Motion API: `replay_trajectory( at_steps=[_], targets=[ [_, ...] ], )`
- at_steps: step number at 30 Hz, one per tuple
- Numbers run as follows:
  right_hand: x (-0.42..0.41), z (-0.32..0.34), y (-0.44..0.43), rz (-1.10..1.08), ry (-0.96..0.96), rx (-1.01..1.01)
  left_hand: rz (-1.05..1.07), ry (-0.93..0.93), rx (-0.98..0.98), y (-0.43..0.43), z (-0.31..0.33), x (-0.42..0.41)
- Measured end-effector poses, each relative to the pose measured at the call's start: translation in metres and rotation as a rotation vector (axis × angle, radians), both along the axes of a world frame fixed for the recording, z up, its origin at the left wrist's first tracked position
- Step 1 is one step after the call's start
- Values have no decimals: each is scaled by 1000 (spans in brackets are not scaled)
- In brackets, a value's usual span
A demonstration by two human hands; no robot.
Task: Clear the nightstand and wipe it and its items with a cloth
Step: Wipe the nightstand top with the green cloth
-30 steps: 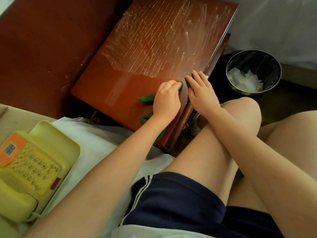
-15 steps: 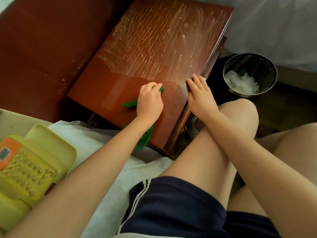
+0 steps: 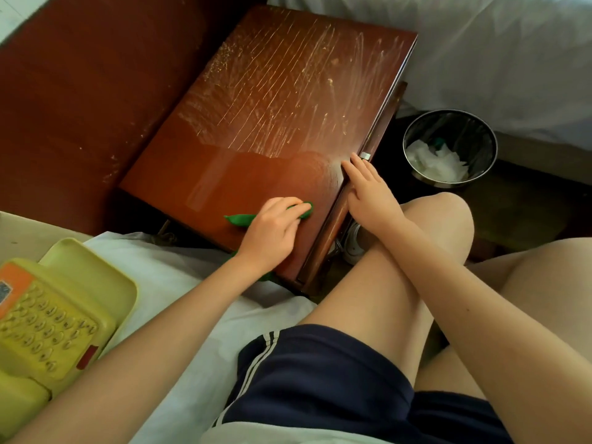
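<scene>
Left hand [image 3: 272, 233] grasps crumpled green cloth [image 3: 239, 220], frame centre, on glossy red-brown wooden nightstand surface [image 3: 243, 174]. Right hand [image 3: 368, 193] released, flat on front edge. Best: firm pressure, overlapping strokes toward streaked upper part.

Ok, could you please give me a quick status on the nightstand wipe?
Left hand grips green cloth on nightstand near corner. Right hand flat on front edge. Far half streaked with dust. Yellow telephone off the nightstand; nothing blocks.
</scene>
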State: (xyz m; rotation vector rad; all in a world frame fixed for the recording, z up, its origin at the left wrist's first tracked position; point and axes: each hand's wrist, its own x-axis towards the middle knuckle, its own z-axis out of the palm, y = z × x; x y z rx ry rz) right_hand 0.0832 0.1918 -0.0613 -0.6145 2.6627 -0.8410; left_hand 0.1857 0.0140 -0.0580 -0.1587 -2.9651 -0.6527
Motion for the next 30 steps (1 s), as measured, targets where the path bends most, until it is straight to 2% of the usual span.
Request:
replay_trajectory(
  at_steps=[5,7,10,14,19,22,27,30],
  targets=[
    [2,2,-7,-26,13,5,357,-6,67,12,1,-55],
    [1,3,-7,-36,9,2,430,-11,83,26,1,-80],
    [-1,0,-3,-44,6,-21,329,-10,70,48,0,-94],
    [-4,-2,4,-56,98,-55,99,8,62,48,1,-62],
    [-11,0,24,134,127,28,-112,-3,-26,16,-3,-12],
    [-11,0,23,248,158,124,19,44,-59,5,-5,-26],
    [-11,3,10,194,70,95,425,29,11,31,-2,-78],
    [-11,3,2,161,33,-12,374,29,28,55,0,-87]
  ],
)
